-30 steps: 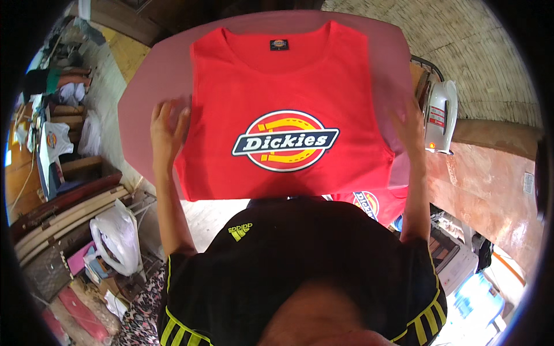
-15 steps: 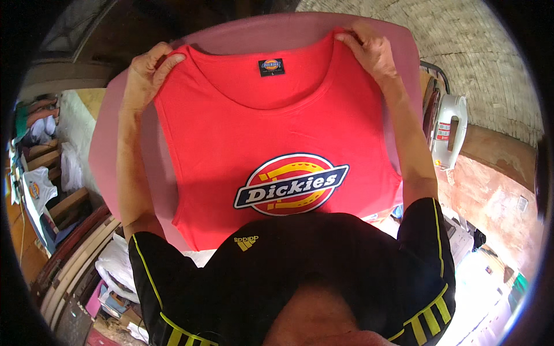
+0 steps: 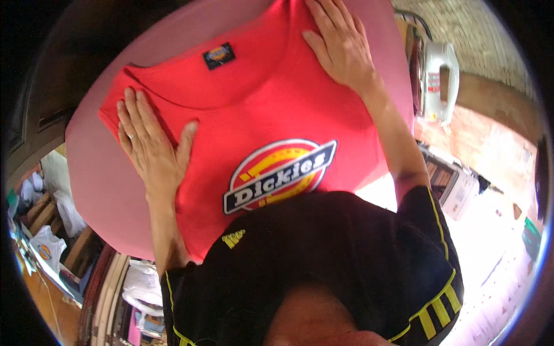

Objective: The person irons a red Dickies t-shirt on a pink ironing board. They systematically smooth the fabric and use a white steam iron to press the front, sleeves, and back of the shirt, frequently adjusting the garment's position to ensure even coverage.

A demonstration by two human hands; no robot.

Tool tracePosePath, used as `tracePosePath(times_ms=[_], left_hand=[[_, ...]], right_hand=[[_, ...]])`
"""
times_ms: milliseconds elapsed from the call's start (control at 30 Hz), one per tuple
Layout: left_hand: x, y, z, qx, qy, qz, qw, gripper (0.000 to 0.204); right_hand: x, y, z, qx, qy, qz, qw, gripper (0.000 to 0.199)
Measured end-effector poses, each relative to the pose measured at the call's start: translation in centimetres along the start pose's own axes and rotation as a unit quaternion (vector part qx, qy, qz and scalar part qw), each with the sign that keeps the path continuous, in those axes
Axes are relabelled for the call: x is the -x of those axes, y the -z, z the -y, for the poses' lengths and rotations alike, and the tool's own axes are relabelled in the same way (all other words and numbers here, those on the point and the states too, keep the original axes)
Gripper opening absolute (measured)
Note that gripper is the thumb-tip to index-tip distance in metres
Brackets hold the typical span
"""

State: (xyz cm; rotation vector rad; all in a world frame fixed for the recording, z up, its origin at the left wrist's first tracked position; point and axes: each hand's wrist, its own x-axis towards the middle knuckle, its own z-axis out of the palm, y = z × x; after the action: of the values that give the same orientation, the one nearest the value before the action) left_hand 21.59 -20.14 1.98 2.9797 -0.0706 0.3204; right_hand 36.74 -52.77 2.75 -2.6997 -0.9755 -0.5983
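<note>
Since the frame 0.5 s earlier, both hands have let go of the shoulder edges of the red T-shirt (image 3: pixel 288 109) and now lie flat on it. Left hand (image 3: pixel 151 147), centre-left of frame: fingers spread, released, palm pressing the shirt's shoulder area. Right hand (image 3: pixel 340 43), top centre: fingers extended, flat, gripping nothing, resting nr the other shoulder. Shirt lies face-up on the pink padded bench (image 3: pixel 98 173), collar w/ dark label (image 3: pixel 219 55) toward upper left, round chest emblem (image 3: pixel 280 173) at frame centre; lower hem hidden by the person's black top. A white iron (image 3: pixel 440 81) stands at upper right, apart from the shirt. Step judged: smoothing the laid-out garment. Next move prob. calls for sweeping palms outward, keeping fabric flat & square.
</note>
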Motion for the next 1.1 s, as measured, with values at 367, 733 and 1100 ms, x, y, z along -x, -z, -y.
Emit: tracePosePath(times_ms=[367,733,1100], left_hand=[[-0.3,-0.6,-0.8,-0.02,0.017,-0.09,0.996,0.1],[-0.3,-1.6,1.1,-0.035,-0.007,-0.157,0.987,0.085],[13.2,-2.8,-16.1,-0.019,0.091,-0.077,0.993,0.086]], right_hand=[[13.1,6.4,6.6,-0.127,-0.088,0.088,0.984,0.064],[24.6,9.2,4.7,-0.013,-0.159,0.103,0.982,0.074],[24.9,7.8,4.4,0.044,-0.125,0.067,0.989,0.072]])
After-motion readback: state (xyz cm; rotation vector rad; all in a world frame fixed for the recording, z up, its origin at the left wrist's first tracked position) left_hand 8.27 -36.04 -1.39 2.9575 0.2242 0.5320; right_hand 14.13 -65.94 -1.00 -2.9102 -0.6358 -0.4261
